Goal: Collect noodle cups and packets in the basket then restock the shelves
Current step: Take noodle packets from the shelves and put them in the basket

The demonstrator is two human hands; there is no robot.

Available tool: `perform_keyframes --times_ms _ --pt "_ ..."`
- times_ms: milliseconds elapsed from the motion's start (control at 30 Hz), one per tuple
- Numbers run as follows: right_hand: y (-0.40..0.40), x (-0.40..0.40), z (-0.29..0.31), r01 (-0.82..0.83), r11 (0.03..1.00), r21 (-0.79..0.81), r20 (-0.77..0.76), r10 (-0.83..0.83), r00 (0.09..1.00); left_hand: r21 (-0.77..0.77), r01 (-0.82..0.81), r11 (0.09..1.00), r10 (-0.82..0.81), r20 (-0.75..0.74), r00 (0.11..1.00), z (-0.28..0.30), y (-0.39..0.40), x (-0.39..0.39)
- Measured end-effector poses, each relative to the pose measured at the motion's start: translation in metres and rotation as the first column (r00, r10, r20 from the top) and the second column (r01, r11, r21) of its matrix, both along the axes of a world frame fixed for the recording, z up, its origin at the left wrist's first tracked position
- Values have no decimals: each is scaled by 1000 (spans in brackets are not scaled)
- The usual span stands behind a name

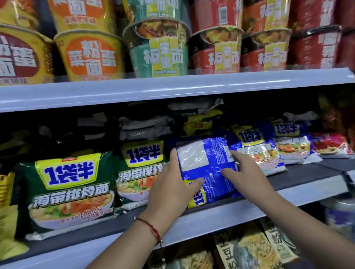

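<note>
both hands (pixel 173 190) hold the blue packet (pixel 207 170) upright, back side out.

a: what's the blue noodle packet (pixel 207 170) doing?
b: it stands on the middle shelf (pixel 222 214), back side out, with a white label panel near the top and a yellow patch at the lower left corner.
a: and its neighbours?
b: green packets (pixel 70 193) stand upright just to its left, more blue packets (pixel 257 148) lean to its right. noodle cups (pixel 158 48) sit stacked in two tiers on the shelf above.
</note>
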State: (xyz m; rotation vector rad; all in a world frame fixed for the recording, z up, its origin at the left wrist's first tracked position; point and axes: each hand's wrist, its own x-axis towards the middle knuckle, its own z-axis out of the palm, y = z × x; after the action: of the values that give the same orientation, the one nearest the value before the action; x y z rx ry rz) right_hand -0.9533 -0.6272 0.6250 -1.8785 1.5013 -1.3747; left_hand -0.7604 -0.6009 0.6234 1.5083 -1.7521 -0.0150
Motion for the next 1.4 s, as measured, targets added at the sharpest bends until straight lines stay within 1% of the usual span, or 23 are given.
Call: perform_keyframes --times_ms 100,167,200,267,333,367,433,500,567,633,700,733,800,867,900,967,1033,1067,1100,1200,1267,1367,1400 --pt "10 4 3 57 995 -81 9 -56 998 -3 -6 1000 6 -2 1000 3 16 7" --pt "26 14 4 91 971 -222 48 -83 995 -46 21 999 -23 -41 999 3 36 18" --pt "36 23 4 77 950 -303 60 -62 996 -74 31 997 -36 -72 997 1 50 28" --pt "61 50 1 -45 915 -400 49 70 996 -114 37 993 -54 -150 987 -10 82 54" --pt "87 89 -8 -239 893 -381 18 265 964 -119 12 993 -47 -289 956 -30 121 87" --pt "99 113 -17 -349 880 -321 35 380 924 -113 -10 994 -32 -363 931 -47 142 107" --pt "122 168 -48 -588 798 -130 159 602 783 -43 -83 996 53 -469 882 -89 185 153" --pt "151 235 -98 -764 637 102 247 728 640 89 -192 977 211 -480 851 -146 235 209" --pt "187 303 -167 -822 466 327 255 794 552 266 -309 913 400 -443 802 -216 294 270" --pt "232 369 -243 -791 280 544 270 834 481 476 -362 801 562 -392 728 -295 363 333" --pt "287 431 -315 -678 117 726 304 830 468 654 -370 660 680 -311 664 -366 438 389" --pt "313 459 -348 -602 58 796 308 818 486 714 -376 590 736 -284 615 -398 474 414" --pt "360 512 -413 -448 -15 894 267 822 504 804 -341 487 820 -287 495 -450 537 454" --pt "401 553 -464 -305 -91 948 236 845 480 868 -291 402 885 -287 365 -495 584 483" --pt "418 573 -482 -231 -126 965 225 851 475 891 -264 369 914 -295 279 -515 601 497" --pt "440 607 -526 -108 -138 984 172 884 435 918 -193 347 938 -339 77 -555 623 519" --pt "453 636 -578 -24 -100 995 101 906 411 935 -112 335 925 -349 -147 -599 630 539" --pt "458 649 -604 0 -86 996 79 916 392 941 -76 330 909 -339 -244 -626 633 547" --pt "462 664 -629 24 -90 996 74 921 383 940 -42 337 889 -333 -313 -652 633 553" --pt "465 707 -706 57 -87 995 60 925 375 933 15 360 854 -323 -409 -732 624 565" --pt "463 733 -758 62 -56 997 29 928 373 924 35 380 822 -320 -472 -786 612 569" --pt "458 762 -842 33 22 999 -31 956 290 924 48 379 800 -301 -519 -865 590 571" --pt "457 770 -861 23 49 999 -53 969 241 930 35 367 792 -293 -535 -879 584 573"
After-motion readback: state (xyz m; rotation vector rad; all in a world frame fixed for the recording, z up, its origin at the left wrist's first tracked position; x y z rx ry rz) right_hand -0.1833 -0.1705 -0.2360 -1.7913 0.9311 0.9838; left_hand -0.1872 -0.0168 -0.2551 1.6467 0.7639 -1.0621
